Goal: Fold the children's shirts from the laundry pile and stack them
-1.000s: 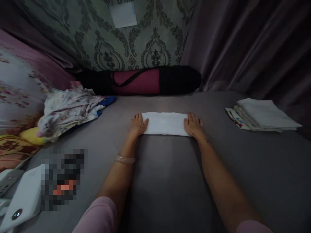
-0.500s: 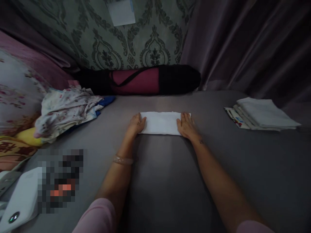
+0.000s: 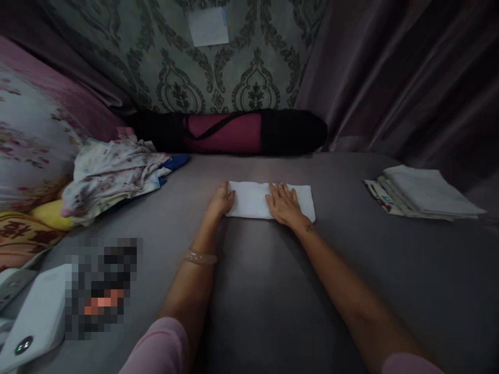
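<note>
A white folded cloth (image 3: pixel 251 200) lies flat as a long rectangle on the grey bed sheet (image 3: pixel 265 280). At its left end rests my left hand (image 3: pixel 223 200), fingers stretched forward along the short edge and thumb on top of the cloth. My right hand (image 3: pixel 284 202) lies flat on the cloth, right of its middle, palm down with fingers spread. The cloth's right end shows beyond that hand. A clear bangle (image 3: pixel 200 257) circles my left forearm.
Folded cloths (image 3: pixel 424 192) are stacked at the right. Rumpled printed clothes (image 3: pixel 117 174) lie at the left, near a floral pillow (image 3: pixel 27 135). A white power bank (image 3: pixel 41 311) is at the near left. Along the wall stretches a black and pink bag (image 3: pixel 230 132).
My right hand has slid left from the cloth's right end to nearer its middle, uncovering that end. My left hand stays at the left end. The view has shifted slightly.
</note>
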`<state>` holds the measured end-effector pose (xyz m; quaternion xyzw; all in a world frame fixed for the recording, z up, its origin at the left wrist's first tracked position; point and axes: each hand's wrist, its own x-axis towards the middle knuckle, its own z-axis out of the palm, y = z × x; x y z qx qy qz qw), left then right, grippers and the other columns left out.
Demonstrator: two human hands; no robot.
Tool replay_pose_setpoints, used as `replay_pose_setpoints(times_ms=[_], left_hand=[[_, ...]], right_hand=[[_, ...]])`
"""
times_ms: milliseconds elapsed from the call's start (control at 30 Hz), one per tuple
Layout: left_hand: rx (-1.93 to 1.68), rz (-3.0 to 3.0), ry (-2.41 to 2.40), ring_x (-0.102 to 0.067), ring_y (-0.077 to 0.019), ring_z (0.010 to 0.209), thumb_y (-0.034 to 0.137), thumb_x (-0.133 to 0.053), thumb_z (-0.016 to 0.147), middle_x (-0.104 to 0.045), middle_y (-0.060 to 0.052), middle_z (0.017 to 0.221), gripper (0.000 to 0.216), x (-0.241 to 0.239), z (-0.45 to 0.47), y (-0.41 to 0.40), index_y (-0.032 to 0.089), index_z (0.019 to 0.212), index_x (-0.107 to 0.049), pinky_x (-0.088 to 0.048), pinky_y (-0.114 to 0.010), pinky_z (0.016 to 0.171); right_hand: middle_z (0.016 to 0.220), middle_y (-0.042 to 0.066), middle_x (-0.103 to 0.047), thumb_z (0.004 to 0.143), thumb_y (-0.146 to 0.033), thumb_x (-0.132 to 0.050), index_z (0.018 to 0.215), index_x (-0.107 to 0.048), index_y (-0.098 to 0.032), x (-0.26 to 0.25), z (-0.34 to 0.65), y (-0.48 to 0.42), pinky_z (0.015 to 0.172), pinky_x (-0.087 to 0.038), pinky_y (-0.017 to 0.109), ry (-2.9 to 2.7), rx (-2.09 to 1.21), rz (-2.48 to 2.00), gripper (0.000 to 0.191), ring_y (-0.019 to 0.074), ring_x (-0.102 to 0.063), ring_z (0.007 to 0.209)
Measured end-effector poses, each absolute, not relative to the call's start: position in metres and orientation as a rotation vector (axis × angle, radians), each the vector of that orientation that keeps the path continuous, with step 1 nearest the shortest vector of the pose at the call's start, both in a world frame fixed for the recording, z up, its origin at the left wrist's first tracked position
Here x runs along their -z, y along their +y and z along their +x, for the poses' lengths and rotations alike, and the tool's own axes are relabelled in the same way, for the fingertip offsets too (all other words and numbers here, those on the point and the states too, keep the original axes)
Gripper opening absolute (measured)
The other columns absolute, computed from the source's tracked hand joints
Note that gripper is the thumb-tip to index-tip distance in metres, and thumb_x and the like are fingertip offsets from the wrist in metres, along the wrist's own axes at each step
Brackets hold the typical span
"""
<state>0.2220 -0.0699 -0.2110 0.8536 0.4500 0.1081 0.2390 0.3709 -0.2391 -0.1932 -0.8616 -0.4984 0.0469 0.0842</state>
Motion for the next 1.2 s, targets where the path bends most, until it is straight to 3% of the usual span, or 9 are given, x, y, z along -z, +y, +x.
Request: replay_pose_setpoints(times_ms=[167,333,533,800,1000,1200], left_hand=[[-0.309,2.31,1.202,-0.055,-0.0221,0.123,0.03,-0.049,0.091,-0.058,-0.017,0.134,0.055,0.21,0.221,-0.068,0.012,0.142,-0.041,-0.042,-0.029,0.1],[-0.29,2.245,1.201,-0.056,-0.0239,0.122,0.029,-0.049,0.091,-0.058,-0.015,0.134,0.053,0.208,0.222,-0.066,0.016,0.142,-0.042,-0.043,-0.033,0.1],[-0.36,2.122,1.169,-0.062,-0.021,0.112,0.022,-0.046,0.091,-0.063,-0.016,0.127,0.049,0.205,0.221,-0.062,0.012,0.139,-0.047,-0.049,-0.029,0.093],[-0.375,2.068,1.166,-0.064,-0.0217,0.107,0.02,-0.049,0.091,-0.066,-0.016,0.121,0.045,0.198,0.218,-0.064,0.011,0.134,-0.052,-0.05,-0.03,0.091],[-0.432,1.924,1.163,-0.066,-0.0197,0.101,0.016,-0.045,0.091,-0.069,-0.015,0.116,0.042,0.191,0.214,-0.064,0.012,0.132,-0.053,-0.051,-0.028,0.087],[-0.504,1.889,1.204,-0.065,-0.0205,0.105,0.012,-0.045,0.09,-0.069,-0.015,0.113,0.041,0.185,0.206,-0.062,0.009,0.129,-0.056,-0.048,-0.028,0.092]], right_hand=[[0.157,0.012,-0.027,0.099,-0.041,-0.02,0.15,-0.032,-0.016,0.206,0.366,-0.238,0.116,-0.013,0.054,-1.489,-0.081,-2.575,0.058,0.0296,-0.018,0.145],[0.157,0.011,-0.027,0.099,-0.042,-0.019,0.15,-0.031,-0.016,0.2,0.368,-0.238,0.116,-0.013,0.053,-1.473,-0.16,-2.594,0.059,0.0289,-0.017,0.146],[0.157,0.011,-0.026,0.099,-0.04,-0.017,0.15,-0.031,-0.012,0.187,0.344,-0.214,0.117,-0.01,0.051,-1.575,-0.102,-2.492,0.06,0.0266,-0.016,0.146],[0.155,0.01,-0.032,0.098,-0.036,-0.021,0.149,-0.033,-0.011,0.211,0.325,-0.202,0.117,-0.013,0.048,-1.584,-0.004,-2.45,0.058,0.0252,-0.021,0.144],[0.156,0.011,-0.03,0.098,-0.036,-0.022,0.149,-0.033,-0.01,0.2,0.328,-0.197,0.116,-0.013,0.05,-1.601,-0.116,-2.519,0.058,0.0271,-0.022,0.144],[0.154,0.014,-0.033,0.098,-0.035,-0.021,0.147,-0.037,-0.008,0.193,0.313,-0.174,0.116,-0.013,0.049,-1.625,-0.018,-2.455,0.057,0.0276,-0.022,0.144]])
